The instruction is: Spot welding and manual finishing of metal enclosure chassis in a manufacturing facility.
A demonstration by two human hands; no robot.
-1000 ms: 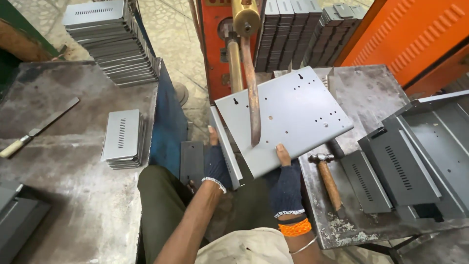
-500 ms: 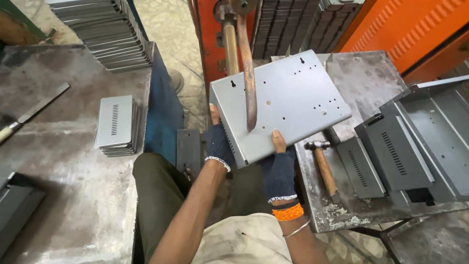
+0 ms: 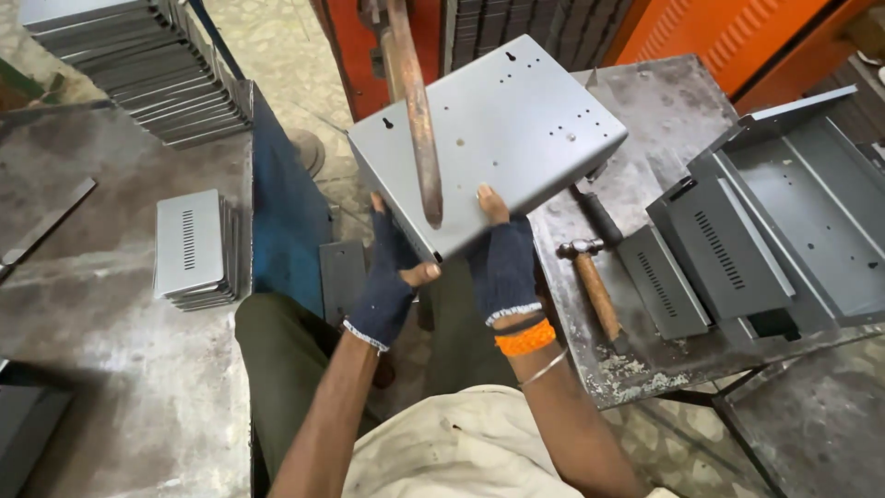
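Worn, stained metal surface [image 3: 111, 369] spreads across the left of the head view, a second scuffed surface [image 3: 664, 120] stands to the right, and an orange-red machine frame [image 3: 350, 55] rises behind, over a speckled floor.

Between the two, held up in the air, is a grey sheet-metal panel [image 3: 502, 129] with folded edges and small punched holes, tilted toward the camera. The left hand [image 3: 387, 286], in a dark fingerless glove, is closed on the panel's near corner from below, thumb on the edge. The right hand [image 3: 505, 263], gloved the same and wearing an orange wristband, clamps the near edge just beside it, fingertips on the top face. A rusty lever bar [image 3: 415, 111] hangs down from the machine across the panel's face; whether it touches the sheet I cannot tell.

As for progress, judging by how things lie: one panel is in hand, neither stacked nor set down. One small pile of slotted grey plates [image 3: 189, 249] lies on the left surface, too tightly packed to count. One tall stack of grey sheets [image 3: 120, 65] sits at the far left, and more dark stacked pieces stand behind the machine. On the right surface lie one hammer [image 3: 590, 277] with a wooden handle, and about three open grey casings [image 3: 765, 221] nested together, one with a slotted side.
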